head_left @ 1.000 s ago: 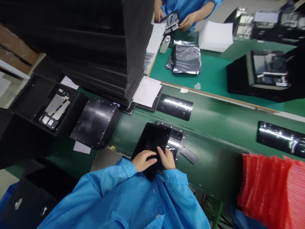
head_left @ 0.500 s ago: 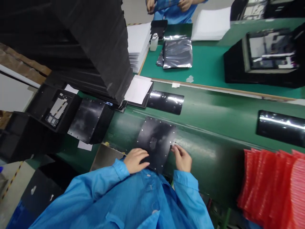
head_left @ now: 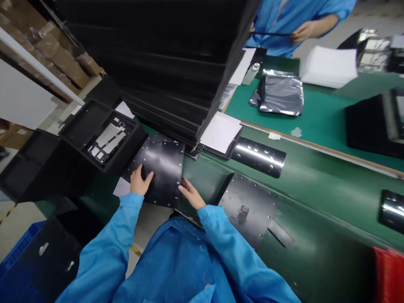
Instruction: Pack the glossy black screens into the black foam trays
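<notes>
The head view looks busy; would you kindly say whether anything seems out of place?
Nothing plainly spilled or damaged, but a small whitish scrap lies on the bright-green far tabletop, like stray litter, and a flat grey strip lies slanted by the edge of a dark-grey, white-dotted rectangular plate.

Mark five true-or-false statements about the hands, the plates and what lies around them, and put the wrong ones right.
1. The left hand and the right hand are both at one dark plate with pale dots along its edges. True.
2. The co-worker across the bench is dressed in red. False: the sleeve seen there is blue.
3. A second dark plate lies on the green bench, to the right of both hands. True.
4. What lies uppermost on the tray beside the tall stack is black. False: white paper lies on top there.
5. Something red shows at the lower right edge of the picture. True.
</notes>
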Available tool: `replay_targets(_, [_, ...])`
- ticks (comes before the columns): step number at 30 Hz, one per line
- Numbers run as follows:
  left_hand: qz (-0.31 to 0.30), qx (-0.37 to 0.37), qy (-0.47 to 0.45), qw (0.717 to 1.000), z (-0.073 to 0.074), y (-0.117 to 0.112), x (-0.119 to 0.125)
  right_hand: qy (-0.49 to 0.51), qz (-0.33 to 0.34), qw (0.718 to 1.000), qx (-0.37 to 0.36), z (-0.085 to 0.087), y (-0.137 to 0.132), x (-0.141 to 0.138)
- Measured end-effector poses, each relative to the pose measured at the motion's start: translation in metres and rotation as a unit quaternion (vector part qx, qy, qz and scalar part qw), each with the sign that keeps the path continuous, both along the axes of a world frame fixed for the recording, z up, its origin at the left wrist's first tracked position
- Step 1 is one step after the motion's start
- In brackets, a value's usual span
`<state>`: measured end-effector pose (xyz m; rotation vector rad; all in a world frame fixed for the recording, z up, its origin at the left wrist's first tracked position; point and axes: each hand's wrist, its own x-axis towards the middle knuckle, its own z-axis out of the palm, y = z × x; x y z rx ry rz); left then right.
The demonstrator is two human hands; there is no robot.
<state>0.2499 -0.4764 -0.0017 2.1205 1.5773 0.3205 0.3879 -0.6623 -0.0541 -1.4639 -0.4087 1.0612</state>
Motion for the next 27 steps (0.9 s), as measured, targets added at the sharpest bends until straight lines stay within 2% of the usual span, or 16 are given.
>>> replay_targets(2, [0.0,-0.092,-0.099,0.991,-0.005,-0.021,-0.012,-0.021,-0.02,0.999,-0.041,-0.001,0.01,0.003])
replay_targets(4, [-0.013,-0.159,-0.156,0.975,-0.01,-0.044,-0.013,-0.058,-0.047,0.994,-0.077,-0.001,-0.012,0.012])
replay_targets(7, [-0.087,-0.231,-0.19,0.95,-0.021,-0.089,0.01,-0.081,-0.102,0.984,-0.121,-0.002,-0.086,0.021])
replay_targets(10, [-0.153,-0.324,-0.189,0.915,-0.039,-0.139,0.054,-0.084,-0.205,0.958,-0.184,-0.012,-0.165,0.017])
replay_targets(12, [-0.177,-0.373,-0.167,0.895,-0.05,-0.168,0.085,-0.082,-0.266,0.935,-0.219,-0.022,-0.205,0.012])
replay_targets(14, [-0.19,-0.396,-0.141,0.887,-0.058,-0.19,0.112,-0.075,-0.301,0.921,-0.236,-0.029,-0.235,0.01])
replay_targets(17, [-0.215,-0.352,-0.094,0.906,-0.059,-0.212,0.136,-0.116,-0.335,0.906,-0.231,-0.032,-0.27,0.019])
replay_targets(19, [-0.264,-0.247,-0.06,0.931,-0.052,-0.225,0.142,-0.203,-0.344,0.886,-0.234,-0.034,-0.292,0.034])
replay_targets(21, [-0.347,-0.13,-0.023,0.929,-0.041,-0.244,0.144,-0.298,-0.315,0.866,-0.251,-0.043,-0.313,0.055])
replay_targets(22, [-0.396,-0.087,0.001,0.914,-0.036,-0.256,0.145,-0.335,-0.284,0.858,-0.265,-0.05,-0.322,0.066])
replay_targets(24, [-0.484,-0.052,0.065,0.871,-0.029,-0.286,0.148,-0.383,-0.213,0.849,-0.295,-0.069,-0.335,0.085])
replay_targets(27, [-0.549,-0.04,0.184,0.814,-0.03,-0.33,0.153,-0.412,-0.132,0.846,-0.311,-0.088,-0.345,0.1])
